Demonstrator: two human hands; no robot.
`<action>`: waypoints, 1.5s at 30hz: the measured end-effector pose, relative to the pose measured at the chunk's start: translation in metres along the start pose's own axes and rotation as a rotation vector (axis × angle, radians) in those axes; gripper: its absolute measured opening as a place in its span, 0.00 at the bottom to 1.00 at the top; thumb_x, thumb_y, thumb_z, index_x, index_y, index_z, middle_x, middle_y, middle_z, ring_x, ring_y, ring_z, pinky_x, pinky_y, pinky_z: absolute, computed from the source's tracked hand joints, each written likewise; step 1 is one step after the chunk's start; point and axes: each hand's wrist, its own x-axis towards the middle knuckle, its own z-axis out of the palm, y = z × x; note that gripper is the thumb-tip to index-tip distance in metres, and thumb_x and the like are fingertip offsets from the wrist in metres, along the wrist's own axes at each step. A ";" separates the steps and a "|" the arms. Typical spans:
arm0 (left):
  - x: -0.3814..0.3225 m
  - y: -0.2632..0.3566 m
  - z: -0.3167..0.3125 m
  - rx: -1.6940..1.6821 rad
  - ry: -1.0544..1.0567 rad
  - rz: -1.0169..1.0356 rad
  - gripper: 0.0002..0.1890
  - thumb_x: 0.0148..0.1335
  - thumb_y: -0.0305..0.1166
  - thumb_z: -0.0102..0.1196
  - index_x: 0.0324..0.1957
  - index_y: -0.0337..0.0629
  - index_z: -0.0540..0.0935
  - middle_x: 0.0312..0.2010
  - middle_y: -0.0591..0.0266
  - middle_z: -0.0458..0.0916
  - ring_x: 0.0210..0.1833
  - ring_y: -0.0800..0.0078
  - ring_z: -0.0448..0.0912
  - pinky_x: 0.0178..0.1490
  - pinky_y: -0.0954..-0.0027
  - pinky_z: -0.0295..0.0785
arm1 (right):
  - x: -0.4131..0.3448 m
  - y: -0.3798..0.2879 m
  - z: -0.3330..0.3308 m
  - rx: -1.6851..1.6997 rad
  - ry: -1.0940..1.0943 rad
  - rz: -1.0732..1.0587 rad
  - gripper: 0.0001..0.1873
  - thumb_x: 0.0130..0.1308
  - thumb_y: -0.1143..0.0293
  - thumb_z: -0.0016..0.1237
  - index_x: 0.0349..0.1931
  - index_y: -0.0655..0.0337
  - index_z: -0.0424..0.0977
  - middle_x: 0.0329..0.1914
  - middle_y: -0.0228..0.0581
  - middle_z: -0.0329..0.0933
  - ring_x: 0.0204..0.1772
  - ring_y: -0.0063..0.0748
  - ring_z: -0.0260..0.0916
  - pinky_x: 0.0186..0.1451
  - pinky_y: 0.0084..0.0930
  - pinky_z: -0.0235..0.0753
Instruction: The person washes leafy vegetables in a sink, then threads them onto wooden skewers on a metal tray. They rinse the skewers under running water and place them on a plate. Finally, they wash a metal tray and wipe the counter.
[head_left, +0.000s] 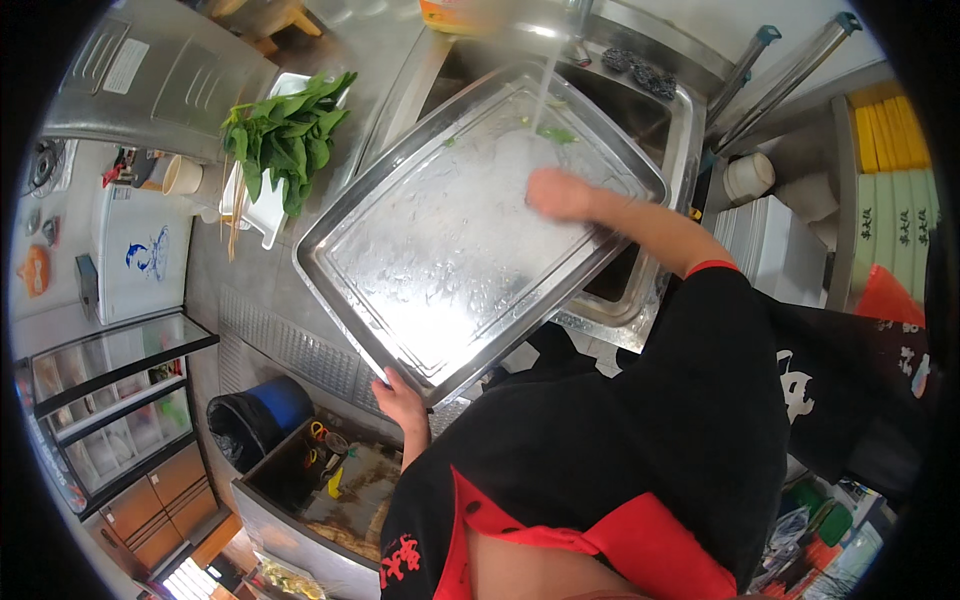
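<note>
A large rectangular stainless steel tray (420, 247) lies tilted over the sink (660, 142), its inside wet. My left hand (401, 405) grips the tray's near left corner, thumb over the rim. Over the tray's right half, my right hand (559, 195) is curled and blurred against the wet surface; whether it holds something I cannot tell. A stream of water (550, 82) falls into the tray just beyond that hand. Bits of green leaf (556, 135) lie near where the water lands.
Leafy greens on thin sticks (289, 135) lie across a white tray (266, 214) on the left counter. Dark scouring pads (637, 71) rest on the sink's back ledge. A lined blue bin (259, 420) and an open box-like container (315, 487) stand lower left. Stacked white containers (772, 244) are at right.
</note>
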 end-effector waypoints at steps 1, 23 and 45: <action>0.000 -0.001 0.000 0.005 0.001 -0.003 0.20 0.61 0.41 0.44 0.27 0.29 0.65 0.20 0.47 0.66 0.24 0.57 0.62 0.33 0.61 0.61 | -0.004 0.033 0.002 -0.107 0.244 0.112 0.07 0.49 0.72 0.41 0.25 0.65 0.70 0.25 0.46 0.70 0.35 0.45 0.68 0.37 0.36 0.68; -0.003 0.018 -0.005 0.126 0.030 -0.020 0.18 0.59 0.41 0.46 0.26 0.31 0.67 0.20 0.44 0.70 0.23 0.49 0.67 0.30 0.56 0.62 | 0.025 0.175 -0.080 -0.367 0.635 0.758 0.10 0.55 0.70 0.37 0.27 0.59 0.74 0.29 0.44 0.74 0.37 0.43 0.71 0.38 0.37 0.72; 0.014 -0.046 0.002 0.017 0.083 0.104 0.22 0.60 0.42 0.45 0.26 0.27 0.69 0.22 0.41 0.71 0.24 0.49 0.66 0.33 0.56 0.62 | -0.100 0.057 -0.028 0.438 0.656 1.075 0.21 0.58 0.53 0.38 0.28 0.63 0.75 0.32 0.51 0.74 0.39 0.52 0.70 0.44 0.41 0.67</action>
